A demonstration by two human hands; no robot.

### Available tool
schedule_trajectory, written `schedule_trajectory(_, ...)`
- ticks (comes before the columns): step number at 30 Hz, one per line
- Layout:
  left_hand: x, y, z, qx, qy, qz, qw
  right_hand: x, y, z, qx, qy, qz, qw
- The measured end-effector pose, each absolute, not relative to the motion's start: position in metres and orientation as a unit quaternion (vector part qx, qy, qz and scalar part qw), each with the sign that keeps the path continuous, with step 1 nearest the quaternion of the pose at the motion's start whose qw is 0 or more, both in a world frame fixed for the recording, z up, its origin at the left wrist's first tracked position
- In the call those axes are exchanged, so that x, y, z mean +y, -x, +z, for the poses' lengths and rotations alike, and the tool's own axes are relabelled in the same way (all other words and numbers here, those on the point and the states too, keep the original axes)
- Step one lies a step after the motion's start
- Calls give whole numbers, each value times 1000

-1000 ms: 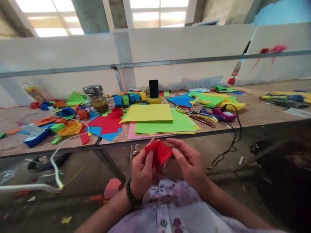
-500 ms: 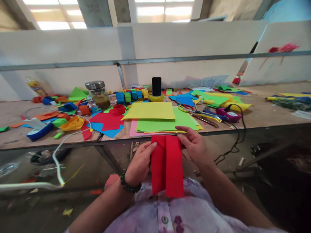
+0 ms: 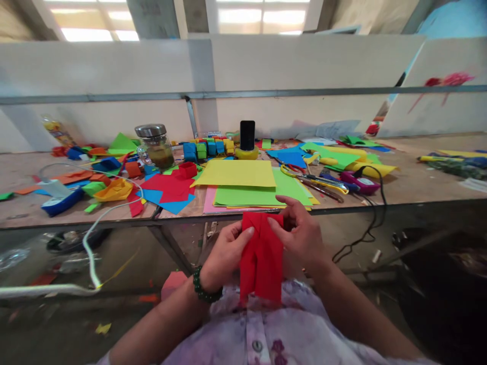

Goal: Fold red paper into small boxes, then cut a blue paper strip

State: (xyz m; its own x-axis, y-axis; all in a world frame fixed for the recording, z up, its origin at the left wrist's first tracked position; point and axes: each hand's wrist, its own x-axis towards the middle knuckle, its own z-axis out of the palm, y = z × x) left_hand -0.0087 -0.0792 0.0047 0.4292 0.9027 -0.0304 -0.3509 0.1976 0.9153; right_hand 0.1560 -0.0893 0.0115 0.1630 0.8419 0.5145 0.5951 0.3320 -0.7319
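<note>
You're holding the folded red paper (image 3: 267, 268) at the lower centre of the frame, your left hand (image 3: 225, 253) pinching its left edge, your right hand (image 3: 303, 235) pressing the upper right between thumb and fingers, probably bracing the folds. Mid-frame, the yellow sheet (image 3: 236, 173) is lying seemingly for easy reach.

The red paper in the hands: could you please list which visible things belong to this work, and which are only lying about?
In the work:
- red paper, held by left hand and right hand
- perhaps yellow sheet, untouched

Apparently just lying about:
- lidded glass jar
- upright black device
- white cord
</note>
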Motion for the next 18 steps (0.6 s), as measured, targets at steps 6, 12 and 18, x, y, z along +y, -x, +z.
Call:
schedule_trajectory(6, -82, 3, -2, 319, -613, 444, 571, -95, -146, 8, -664, 534, 127, 507)
schedule_trajectory(12, -88, 7, 4, 307, -629, 460, 546, -98, -155, 19, -712, 429, 271, 486)
schedule_trajectory(18, -94, 12, 10, 304, -666, 422, 535, -98, -163, 30, -769, 414, 115, 474)
